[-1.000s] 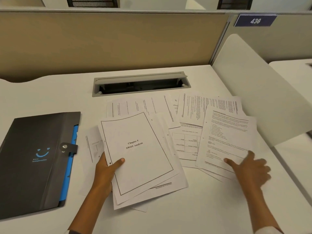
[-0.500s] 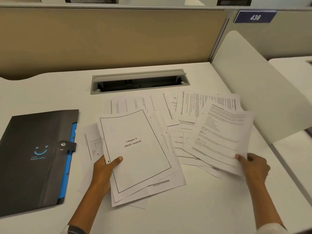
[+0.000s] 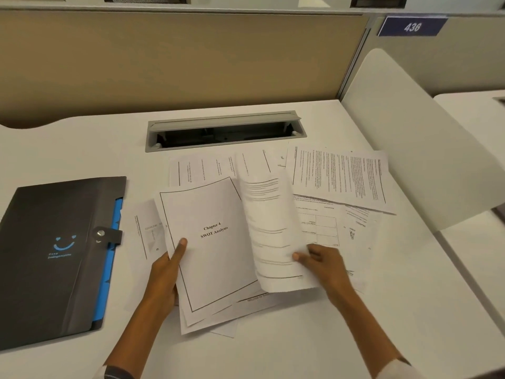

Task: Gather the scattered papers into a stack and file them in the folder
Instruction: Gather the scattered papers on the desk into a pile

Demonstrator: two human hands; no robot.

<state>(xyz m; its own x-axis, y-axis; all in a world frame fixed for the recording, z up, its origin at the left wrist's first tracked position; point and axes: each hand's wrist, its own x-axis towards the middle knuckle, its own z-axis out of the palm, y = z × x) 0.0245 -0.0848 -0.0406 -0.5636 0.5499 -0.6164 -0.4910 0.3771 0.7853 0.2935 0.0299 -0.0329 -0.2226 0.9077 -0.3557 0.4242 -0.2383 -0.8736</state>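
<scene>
My left hand [image 3: 166, 272] grips the left edge of a small stack of papers [image 3: 213, 255] whose top sheet reads "Chapter 4 SWOT Analysis". My right hand [image 3: 319, 262] pinches a single printed sheet [image 3: 269, 233], curled and blurred, held just over the right side of that stack. More loose papers [image 3: 338, 176] lie spread on the white desk behind and to the right. A dark grey folder [image 3: 52, 258] with a blue smiley mark and a snap strap lies closed at the left, blue dividers showing along its right edge.
A grey open cable tray [image 3: 224, 129] is sunk into the desk behind the papers. A beige partition [image 3: 177, 58] closes the back. A white divider panel [image 3: 410, 138] rises at the right, with a blue sign "436" [image 3: 412, 27] above it.
My right hand lifted a printed sheet from the right-hand pile and carried it left, over the stack in my left hand. The stack and folder stayed put.
</scene>
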